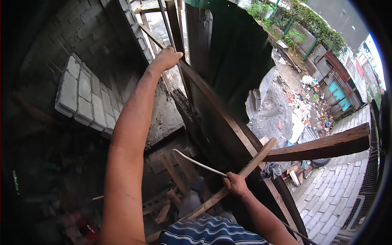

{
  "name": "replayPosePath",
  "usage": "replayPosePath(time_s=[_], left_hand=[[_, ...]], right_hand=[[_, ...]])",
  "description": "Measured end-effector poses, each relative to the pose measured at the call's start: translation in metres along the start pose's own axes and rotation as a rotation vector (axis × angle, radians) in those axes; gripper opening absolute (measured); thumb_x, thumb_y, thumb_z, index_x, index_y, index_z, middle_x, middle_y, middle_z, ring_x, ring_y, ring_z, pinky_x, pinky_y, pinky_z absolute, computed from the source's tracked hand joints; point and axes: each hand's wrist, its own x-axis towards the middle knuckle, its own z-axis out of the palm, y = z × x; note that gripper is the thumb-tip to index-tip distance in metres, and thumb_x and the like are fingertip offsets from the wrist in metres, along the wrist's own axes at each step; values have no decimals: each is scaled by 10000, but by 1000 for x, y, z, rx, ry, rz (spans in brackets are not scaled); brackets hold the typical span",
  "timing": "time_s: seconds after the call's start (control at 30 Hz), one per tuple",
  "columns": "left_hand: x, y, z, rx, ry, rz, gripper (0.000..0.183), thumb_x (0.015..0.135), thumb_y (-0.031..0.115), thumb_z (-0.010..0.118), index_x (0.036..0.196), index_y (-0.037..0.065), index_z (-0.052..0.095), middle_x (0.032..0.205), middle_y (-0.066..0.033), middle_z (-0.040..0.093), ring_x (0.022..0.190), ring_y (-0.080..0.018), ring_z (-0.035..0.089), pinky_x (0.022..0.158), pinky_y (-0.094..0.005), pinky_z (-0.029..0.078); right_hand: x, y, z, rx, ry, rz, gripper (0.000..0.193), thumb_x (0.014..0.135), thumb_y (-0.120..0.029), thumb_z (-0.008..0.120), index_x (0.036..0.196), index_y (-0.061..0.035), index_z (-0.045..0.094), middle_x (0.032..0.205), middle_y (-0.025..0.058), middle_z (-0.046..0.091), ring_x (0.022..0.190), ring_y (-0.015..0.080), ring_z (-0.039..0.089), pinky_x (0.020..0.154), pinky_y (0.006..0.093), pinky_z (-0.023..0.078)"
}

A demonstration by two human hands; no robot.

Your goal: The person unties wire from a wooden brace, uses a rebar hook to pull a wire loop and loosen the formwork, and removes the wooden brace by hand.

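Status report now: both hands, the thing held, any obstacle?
Left hand grips diagonal wooden beam. Right hand shut on curved metal bar, resting against a wooden slat. Horizontal beam crosses at right.

left hand top centre, on plank running to lower right | right hand lower centre, on stick and rod | block wall upper left | beam right | rubble upper right
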Motion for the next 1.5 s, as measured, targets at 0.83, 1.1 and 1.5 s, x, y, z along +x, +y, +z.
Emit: replayPosePath(time_s=[0.83,1.1,1.5], left_hand=[[81,94,-23,-595,990,535,569,1044,553,446,797,68,612,569,0,497,460,-113,470,402,-271,351],[93,132,-6,-798,759,447,628,1050,570,405,737,61,597,597,-46,532,551,-178,515,546,-335,413],[109,155,8,-719,811,426,705,1041,588,408,629,46,590,595,-85,597,603,-204,595,601,-351,460]], right_hand=[[8,19,9,-2,122,-156,162,789,-210,614,741,-63,564,689,149,600,643,376,619,597,486,502],[8,25,7,32,73,-180,144,772,-195,630,732,-71,568,676,135,598,624,363,612,580,467,502],[8,22,3,31,90,-196,127,770,-169,642,733,-71,572,675,129,601,625,352,614,575,460,500]])
